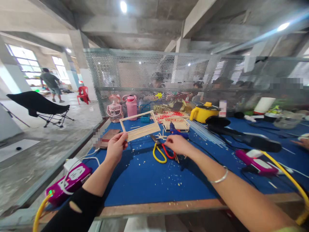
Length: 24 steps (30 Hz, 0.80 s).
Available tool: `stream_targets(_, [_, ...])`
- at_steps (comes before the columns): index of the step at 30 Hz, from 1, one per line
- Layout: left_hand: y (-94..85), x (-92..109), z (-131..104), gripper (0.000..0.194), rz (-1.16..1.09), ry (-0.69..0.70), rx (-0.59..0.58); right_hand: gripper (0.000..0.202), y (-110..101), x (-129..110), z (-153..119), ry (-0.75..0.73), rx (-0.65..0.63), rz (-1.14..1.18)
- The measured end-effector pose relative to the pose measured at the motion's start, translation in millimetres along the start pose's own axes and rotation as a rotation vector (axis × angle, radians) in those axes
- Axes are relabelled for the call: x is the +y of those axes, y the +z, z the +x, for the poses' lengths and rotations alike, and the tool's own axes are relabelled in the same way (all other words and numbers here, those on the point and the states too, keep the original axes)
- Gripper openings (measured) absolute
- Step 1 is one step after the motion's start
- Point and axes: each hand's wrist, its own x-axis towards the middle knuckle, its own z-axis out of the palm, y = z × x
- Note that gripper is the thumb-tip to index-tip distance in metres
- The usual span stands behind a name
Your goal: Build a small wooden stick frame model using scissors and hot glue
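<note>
My left hand (117, 145) is closed on the lower left corner of a frame of thin wooden sticks (142, 131), tilted above the table; several slats fill its lower part. My right hand (177, 144) has its fingers curled together; whatever may be in them is hidden. Below its fingertips lie scissors (159, 154) with one yellow and one red handle loop. A blue glue gun (178, 131) stands just behind this hand, partly covered by it. Short stick pieces (162, 135) lie by the scissor blades. Farther back sits a second stick structure (177, 125), like a shallow tray with railings.
Clear glue sticks (207, 133) lie right of the glue gun, near a yellow pot (205, 113). Pink bottles (131, 108) stand at the back left before a perforated metal screen (145, 71). Purple power strips (72, 177) with cables flank the blue tabletop (145, 190).
</note>
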Motion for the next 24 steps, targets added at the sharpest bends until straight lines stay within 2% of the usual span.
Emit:
stream_targets(2, [5.8, -1, -5, 0.039, 0.026, -0.021, -0.054, 0.019, -13, 31, 13, 0.102, 0.099, -0.061])
stream_targets(4, [11.8, -3, -11, 0.04, 0.087, -0.03, -0.12, 0.032, -19, 61, 23, 0.2, 0.157, -0.121])
stream_targets(6, [16.2, -5, -16, 0.042, 0.171, -0.018, -0.18, 0.045, -15, 85, 31, 0.248, 0.145, -0.142])
stream_targets(8, [18.3, -7, -20, 0.043, 0.243, 0.02, -0.201, 0.048, -5, 100, 39, 0.232, 0.113, -0.125])
stream_targets(11, [18.7, -6, -26, 0.039, 0.315, 0.101, -0.156, 0.045, 10, 107, 46, 0.146, 0.124, -0.056])
stream_targets(14, [20.1, -1, -32, 0.038, 0.342, 0.115, -0.094, 0.037, 15, 107, 47, 0.1, 0.209, 0.034])
stream_targets(19, [24.4, 3, -34, 0.047, 0.294, -0.093, -0.032, 0.015, 5, 111, 43, 0.2, 0.346, 0.24])
stream_targets(22, [24.6, 1, -32, 0.049, 0.265, -0.18, -0.018, 0.029, -7, 109, 37, 0.232, 0.384, 0.496])
stream_targets(24, [24.9, 0, -30, 0.049, 0.237, -0.205, -0.012, 0.039, -19, 103, 32, 0.199, 0.395, 0.671])
